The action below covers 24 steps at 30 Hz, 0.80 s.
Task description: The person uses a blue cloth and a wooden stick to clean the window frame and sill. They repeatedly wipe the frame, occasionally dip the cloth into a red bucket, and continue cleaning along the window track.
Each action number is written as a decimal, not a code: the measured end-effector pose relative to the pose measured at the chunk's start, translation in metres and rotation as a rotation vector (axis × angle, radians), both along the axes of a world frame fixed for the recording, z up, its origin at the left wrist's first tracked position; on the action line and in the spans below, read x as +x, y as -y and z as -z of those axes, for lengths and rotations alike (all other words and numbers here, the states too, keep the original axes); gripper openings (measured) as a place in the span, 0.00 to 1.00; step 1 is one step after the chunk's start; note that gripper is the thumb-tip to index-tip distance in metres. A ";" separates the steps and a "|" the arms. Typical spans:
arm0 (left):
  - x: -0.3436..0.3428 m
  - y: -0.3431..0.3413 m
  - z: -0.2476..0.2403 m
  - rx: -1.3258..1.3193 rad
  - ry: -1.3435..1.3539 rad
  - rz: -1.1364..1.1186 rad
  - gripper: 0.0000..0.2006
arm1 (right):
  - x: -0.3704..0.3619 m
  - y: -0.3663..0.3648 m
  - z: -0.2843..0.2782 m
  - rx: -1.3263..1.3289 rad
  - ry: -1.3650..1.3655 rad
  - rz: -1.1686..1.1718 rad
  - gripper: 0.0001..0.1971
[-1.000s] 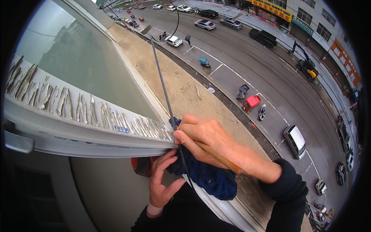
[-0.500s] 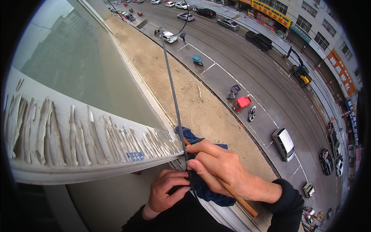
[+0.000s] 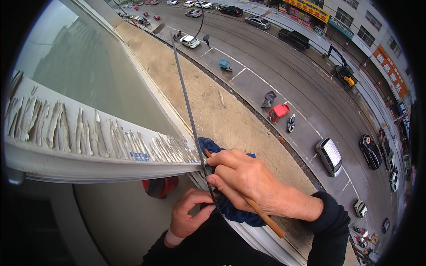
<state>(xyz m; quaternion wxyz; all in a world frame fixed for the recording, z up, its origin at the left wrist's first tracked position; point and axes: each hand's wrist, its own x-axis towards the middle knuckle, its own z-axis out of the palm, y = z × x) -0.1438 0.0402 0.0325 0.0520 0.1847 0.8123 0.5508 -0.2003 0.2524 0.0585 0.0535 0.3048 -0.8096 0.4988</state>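
Observation:
A long, thin dark grey strip [image 3: 185, 88] slants up across the window frame's corner. My left hand [image 3: 191, 213] pinches its lower part between thumb and fingertips. My right hand [image 3: 248, 179] is closed around a slim wooden stick or tool handle [image 3: 264, 217], its thumb tip against the strip. One end of the wood pokes out beyond the fingers beside the strip; whether it carries a blade is hidden. Under the right hand lies a crumpled dark blue cloth [image 3: 242, 216] over the sill.
On my left, the white window frame [image 3: 111, 167] carries many peeling silvery film strips [image 3: 57, 124], beside a glass pane [image 3: 93, 71]. Something red and black [image 3: 160, 187] sits below the frame. Outside are a sandy ledge [image 3: 213, 106] and, far below, a street with vehicles.
The view has shifted, bringing the red and black thing into sight below the frame. Both hands keep their holds, and the wooden handle has tilted slightly.

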 end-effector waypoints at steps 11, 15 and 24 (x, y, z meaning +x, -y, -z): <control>-0.015 0.015 0.005 0.275 0.143 -0.032 0.34 | 0.037 -0.020 -0.008 0.035 0.081 -0.017 0.10; -0.016 0.006 0.005 0.263 0.129 -0.044 0.28 | 0.053 -0.032 -0.014 0.115 0.069 -0.061 0.10; 0.008 -0.013 -0.013 -0.087 -0.127 0.122 0.14 | 0.055 -0.049 -0.003 -0.182 0.054 0.085 0.11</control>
